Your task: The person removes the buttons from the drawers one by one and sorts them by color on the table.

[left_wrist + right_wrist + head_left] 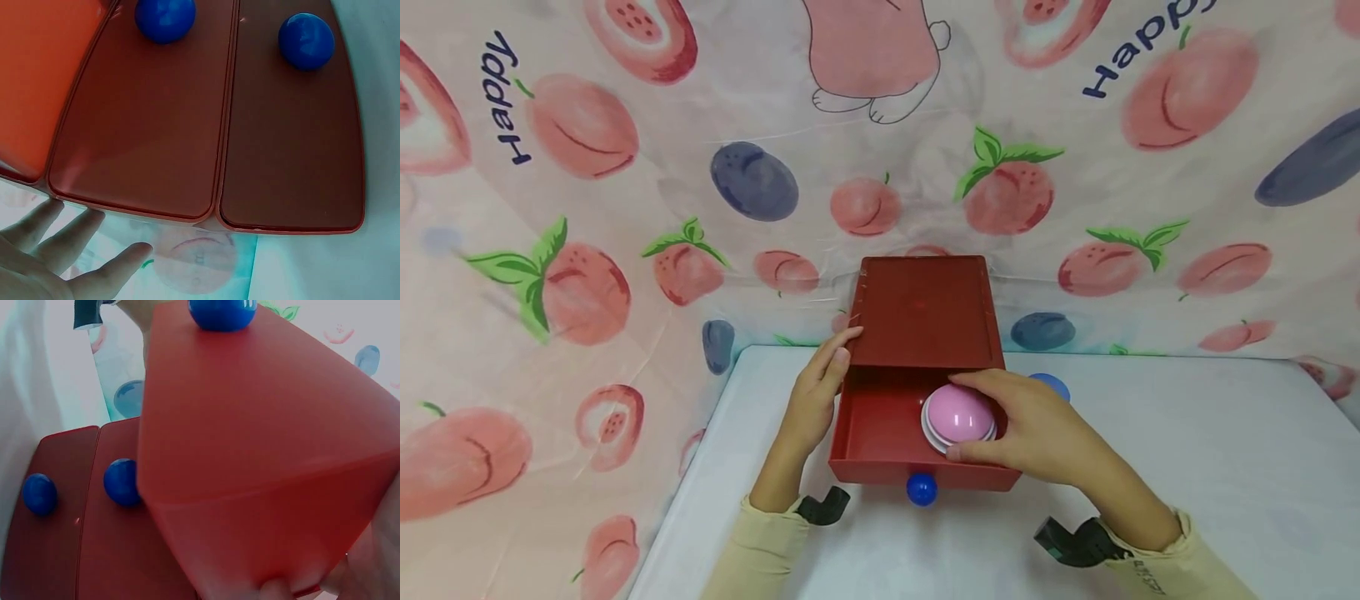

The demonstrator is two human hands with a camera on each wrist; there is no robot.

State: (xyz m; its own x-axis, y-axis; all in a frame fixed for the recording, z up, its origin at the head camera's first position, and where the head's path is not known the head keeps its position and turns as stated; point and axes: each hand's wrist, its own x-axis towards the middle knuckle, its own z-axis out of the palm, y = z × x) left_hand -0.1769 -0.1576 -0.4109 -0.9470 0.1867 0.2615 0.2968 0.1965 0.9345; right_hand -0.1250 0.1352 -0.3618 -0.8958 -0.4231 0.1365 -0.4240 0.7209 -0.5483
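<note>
A red drawer cabinet (921, 312) stands on the white table with its top drawer (876, 425) pulled out. In the drawer's right half sits a pink dome with a white ringed base (961, 414), like a large push button. My right hand (1041, 425) grips it from the right, thumb at the near side and fingers at the far side. My left hand (812, 392) touches the cabinet's left side, and its extended fingers (75, 231) show in the left wrist view. A blue round knob (922, 489) sits on the drawer's front.
Lower drawers (140, 125) with blue knobs (306, 41) are closed beneath. A round blue thing (1051, 385), its kind unclear, shows partly behind my right hand. A fruit-printed cloth (865, 150) hangs at the back and left of the white table (1187, 467).
</note>
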